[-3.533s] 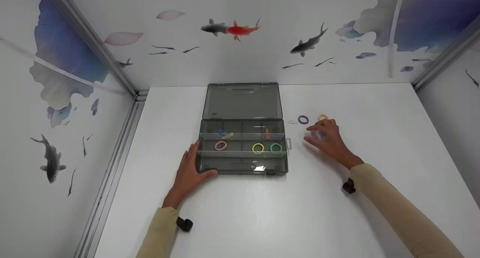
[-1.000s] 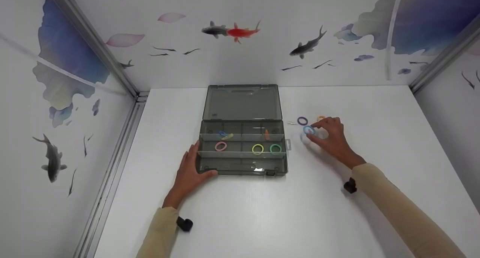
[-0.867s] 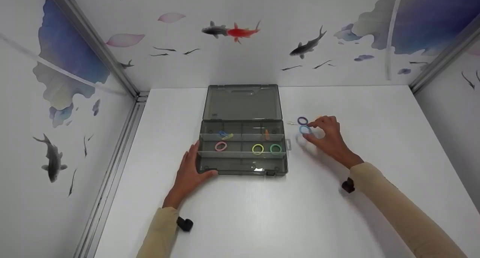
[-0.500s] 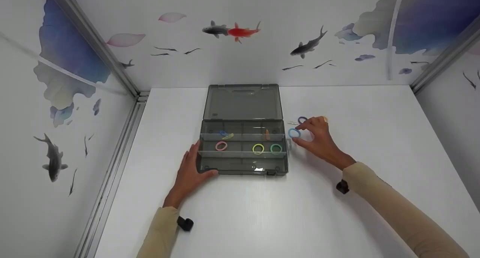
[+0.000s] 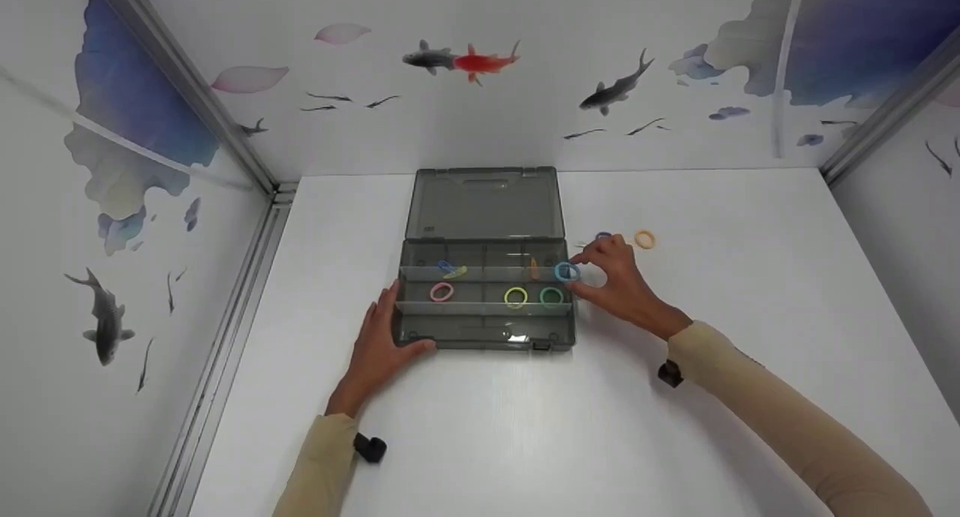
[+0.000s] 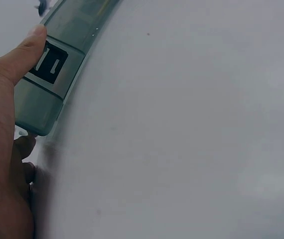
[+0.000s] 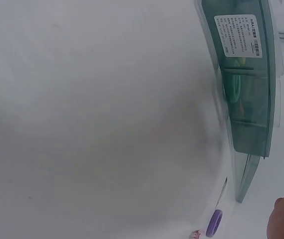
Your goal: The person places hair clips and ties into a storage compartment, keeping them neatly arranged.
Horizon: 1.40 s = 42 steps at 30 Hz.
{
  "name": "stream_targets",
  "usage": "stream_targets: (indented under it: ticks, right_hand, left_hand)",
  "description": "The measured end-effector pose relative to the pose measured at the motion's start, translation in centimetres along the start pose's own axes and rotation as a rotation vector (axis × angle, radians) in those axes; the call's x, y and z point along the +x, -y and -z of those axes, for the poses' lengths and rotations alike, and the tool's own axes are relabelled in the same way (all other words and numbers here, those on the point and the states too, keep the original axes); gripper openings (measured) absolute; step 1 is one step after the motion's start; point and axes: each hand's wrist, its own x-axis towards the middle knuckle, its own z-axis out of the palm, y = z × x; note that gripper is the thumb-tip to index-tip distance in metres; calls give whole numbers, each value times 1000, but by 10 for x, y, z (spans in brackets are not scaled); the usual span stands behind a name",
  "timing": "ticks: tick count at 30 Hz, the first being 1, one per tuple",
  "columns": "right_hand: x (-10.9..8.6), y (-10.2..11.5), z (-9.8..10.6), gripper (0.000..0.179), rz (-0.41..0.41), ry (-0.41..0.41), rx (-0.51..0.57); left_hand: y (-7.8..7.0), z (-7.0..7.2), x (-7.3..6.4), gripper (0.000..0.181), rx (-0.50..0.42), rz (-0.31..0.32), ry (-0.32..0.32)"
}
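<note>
The grey see-through compartment box (image 5: 487,331) lies with its lid (image 5: 486,202) folded back. My left hand (image 5: 379,356) rests at its front left corner, thumb on the front wall, fingers straight along the side. In the left wrist view the thumb (image 6: 30,52) lies beside the dark latch (image 6: 50,62). My right hand (image 5: 619,281) pinches a light blue ring-shaped hair tie (image 5: 557,276) between thumb and index finger, over the box's right edge. Pink (image 5: 442,292), yellow (image 5: 516,298) and green hair ties (image 5: 551,297) lie in the middle row. Small blue (image 5: 445,266), yellow (image 5: 456,274) and orange clips (image 5: 534,268) lie behind.
On the white table right of the box lie a purple hair tie (image 5: 603,235), partly behind my hand, and an orange one (image 5: 644,238). A thin pale clip (image 5: 579,244) is beside the purple one. White printed walls (image 5: 487,119) close off the back and sides.
My right hand has picked up the light blue hair tie and moved it left from the table to over the box's right edge. The left hand has stayed at the corner.
</note>
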Motion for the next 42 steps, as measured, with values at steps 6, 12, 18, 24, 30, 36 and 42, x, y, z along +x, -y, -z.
stream_targets:
  ticks: [6,12,18,24,30,36,42]
  right_hand:
    - [6,6,-10,30,53,5,-18]
    - [12,10,-17,30,119,41,-24]
    - [19,15,-26,30,148,77,-15]
    - [26,22,-32,32,181,85,-15]
    - [34,26,-40,31,184,112,-52]
    - [40,31,-47,32,176,162,-73]
    - [47,37,-52,34,160,217,-82]
  left_hand:
    - [2,0,0,126,0,9,1]
    - [-2,-1,2,126,3,15,3]
    - [-1,-1,1,126,12,20,4]
    - [-1,-2,1,126,14,8,-4]
    - [-1,-2,1,126,12,5,-5]
    - [0,-2,2,125,20,5,-6]
    - [-2,-1,1,126,19,12,-8]
